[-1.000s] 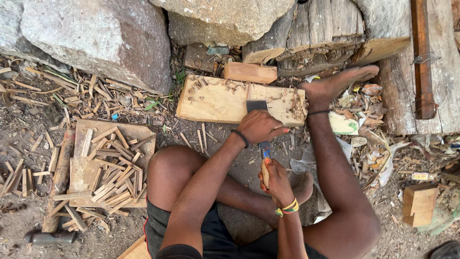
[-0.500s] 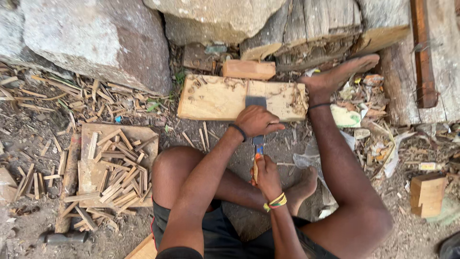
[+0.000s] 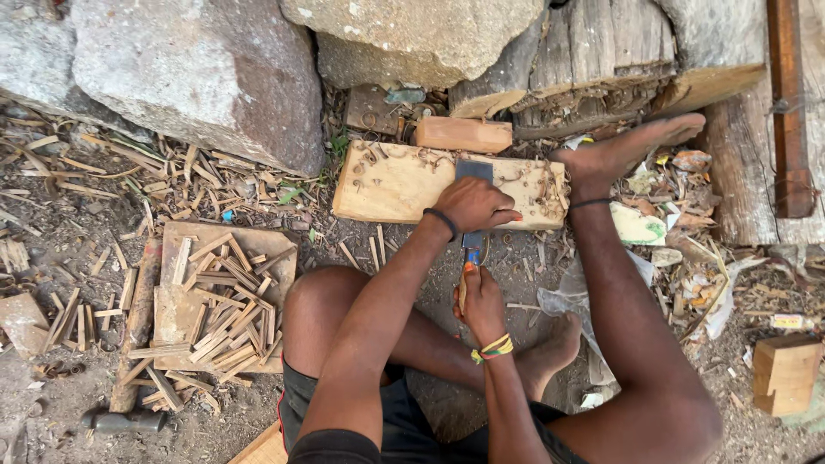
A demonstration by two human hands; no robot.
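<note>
The wooden handle of a broad chisel [image 3: 472,243] is gripped in the closed right hand [image 3: 481,301], whose wrist carries a band of yellow, green and red. The tool's shaft is clasped further forward by the left hand [image 3: 473,204], fingers curled shut over it and a dark band worn at the wrist. The flat metal blade is seen just beyond the left knuckles, laid against the face of a pale wooden board [image 3: 404,185]. The board is set flat on the ground in front of the seated person, with curled shavings scattered over it, and its right end is touched by a bare foot [image 3: 623,150]. A small reddish block [image 3: 462,134] is placed just behind the board, at the foot of large grey rocks [image 3: 189,69]. To the left of the knee, a square board heaped with short split sticks [image 3: 219,301] is laid on the dirt, and a dark hammer [image 3: 129,421] is found beside it. A pale wooden block [image 3: 784,374] is set well apart at the right.
</note>
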